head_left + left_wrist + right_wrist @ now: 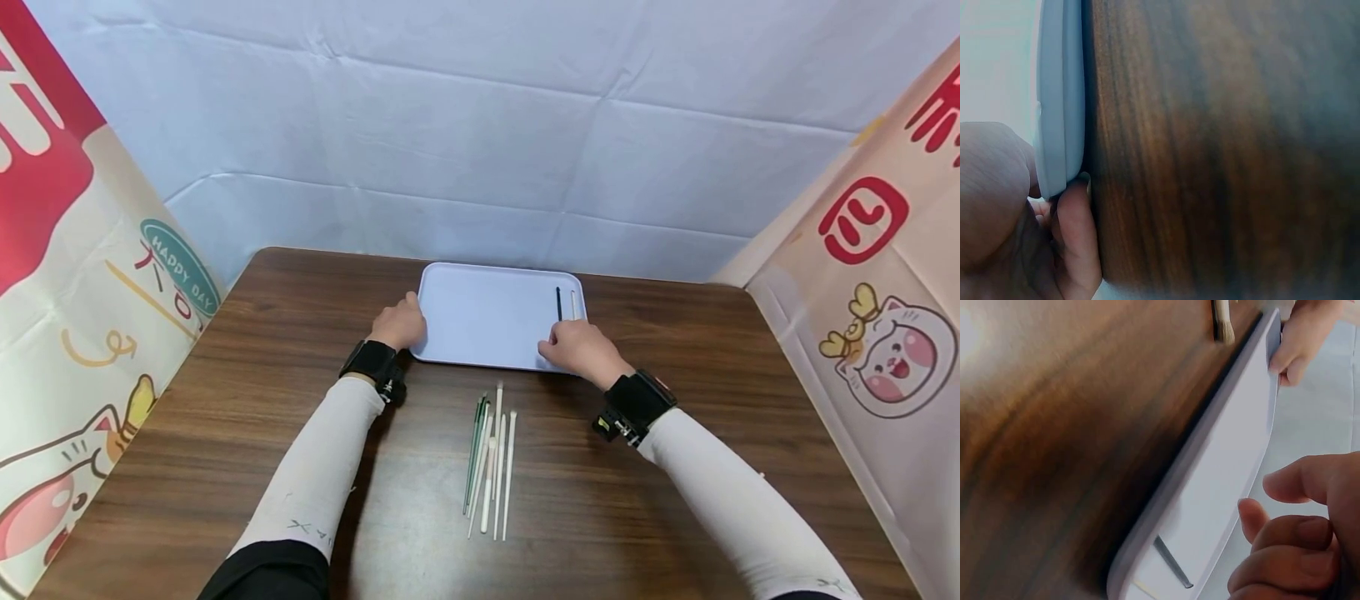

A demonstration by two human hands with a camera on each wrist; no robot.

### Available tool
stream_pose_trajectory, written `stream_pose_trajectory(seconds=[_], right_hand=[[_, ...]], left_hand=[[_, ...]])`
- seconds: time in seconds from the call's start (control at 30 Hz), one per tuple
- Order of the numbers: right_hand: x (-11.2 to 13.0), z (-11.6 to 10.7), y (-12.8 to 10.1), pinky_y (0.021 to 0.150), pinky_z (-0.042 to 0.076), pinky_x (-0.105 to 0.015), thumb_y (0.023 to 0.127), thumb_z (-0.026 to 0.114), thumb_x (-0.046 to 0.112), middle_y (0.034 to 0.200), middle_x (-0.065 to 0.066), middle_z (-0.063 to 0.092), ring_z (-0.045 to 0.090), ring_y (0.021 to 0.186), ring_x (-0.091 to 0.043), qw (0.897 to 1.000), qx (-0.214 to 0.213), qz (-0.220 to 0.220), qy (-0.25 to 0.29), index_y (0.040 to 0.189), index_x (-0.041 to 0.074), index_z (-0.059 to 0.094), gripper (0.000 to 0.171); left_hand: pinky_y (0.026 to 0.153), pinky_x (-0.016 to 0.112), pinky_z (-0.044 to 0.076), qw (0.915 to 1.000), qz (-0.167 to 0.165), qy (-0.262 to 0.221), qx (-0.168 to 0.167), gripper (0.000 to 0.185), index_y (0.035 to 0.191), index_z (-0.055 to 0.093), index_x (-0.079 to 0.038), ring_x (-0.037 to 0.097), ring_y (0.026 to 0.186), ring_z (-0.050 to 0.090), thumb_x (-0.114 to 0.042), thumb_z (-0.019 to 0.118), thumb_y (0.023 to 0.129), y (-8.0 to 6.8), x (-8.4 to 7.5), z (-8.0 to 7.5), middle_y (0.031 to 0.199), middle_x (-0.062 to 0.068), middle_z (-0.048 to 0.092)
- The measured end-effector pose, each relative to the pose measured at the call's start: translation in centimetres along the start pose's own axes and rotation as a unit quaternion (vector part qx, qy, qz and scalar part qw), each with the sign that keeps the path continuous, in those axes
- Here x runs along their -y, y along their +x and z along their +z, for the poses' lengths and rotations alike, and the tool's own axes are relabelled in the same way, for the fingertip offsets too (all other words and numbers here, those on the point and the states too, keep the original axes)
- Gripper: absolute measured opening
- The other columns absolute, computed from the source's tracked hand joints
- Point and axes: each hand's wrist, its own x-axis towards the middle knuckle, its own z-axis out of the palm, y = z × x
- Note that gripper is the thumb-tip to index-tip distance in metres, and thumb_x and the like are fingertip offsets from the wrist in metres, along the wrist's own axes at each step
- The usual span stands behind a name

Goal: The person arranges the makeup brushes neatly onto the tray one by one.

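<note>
My left hand (400,322) grips the left edge of a white tray (487,317); in the left wrist view its fingers (1079,231) are tucked under the rim. My right hand (583,350) is over the tray's near right corner. Its thumb and index finger stand apart in the right wrist view with nothing between them, and the other fingers are curled. Two thin sticks lie side by side at the tray's right end, one black (558,304) and one white (573,304). Nearer me on the table is a loose bunch of paintbrushes (491,475), their handles white and dark green.
The brown wooden table (300,333) carries everything. A pale cloth (450,142) hangs behind its far edge, with printed cloths at the left (112,333) and right (862,292). One brush's bristles (1226,331) show beside the tray in the right wrist view.
</note>
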Motion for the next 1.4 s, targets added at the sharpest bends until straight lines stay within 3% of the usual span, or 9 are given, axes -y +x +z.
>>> stream_pose_trajectory(seconds=[0.4,0.73,1.1,1.4], right_hand=[[0.4,0.6,-1.4,0.055,0.040,-0.032,0.100,0.057,0.032,0.066,-0.002,0.056,0.052,0.059,-0.017,1.000,0.016,0.014,-0.003,0.076,0.011,0.065,0.032],[0.6,1.2,-2.3,0.053,0.038,-0.030,0.098,0.059,0.032,0.059,0.001,0.051,0.049,0.055,-0.015,1.000,0.014,-0.007,0.003,0.067,0.013,0.061,0.036],[1.5,1.9,-3.6,0.054,0.039,-0.031,0.099,0.061,0.032,0.066,-0.001,0.055,0.051,0.058,-0.016,0.999,0.031,-0.018,-0.007,0.078,0.013,0.061,0.028],[2.6,3.0,-4.8,0.051,0.034,-0.029,0.097,0.062,0.032,0.059,0.003,0.049,0.045,0.053,-0.014,0.998,0.049,-0.025,-0.014,0.068,0.015,0.057,0.033]], left_hand=[[0.084,0.048,0.048,1.0000,0.002,0.002,0.001,0.037,0.137,0.036,0.004,0.037,0.092,0.058,-0.017,0.031,0.107,-0.2,-0.2,-0.1,0.116,0.021,0.058],[0.082,0.047,0.047,1.0000,0.002,0.000,-0.002,0.035,0.134,0.037,0.004,0.036,0.090,0.057,-0.018,0.032,0.108,-0.3,-0.2,-0.1,0.113,0.020,0.058],[0.083,0.048,0.048,1.0000,-0.002,-0.001,0.000,0.037,0.136,0.037,0.004,0.037,0.092,0.058,-0.018,0.033,0.107,0.1,-0.2,0.0,0.115,0.021,0.058],[0.084,0.048,0.048,1.0000,-0.003,0.002,0.000,0.037,0.136,0.036,0.004,0.037,0.093,0.058,-0.018,0.031,0.107,0.1,-0.1,0.2,0.116,0.021,0.057]])
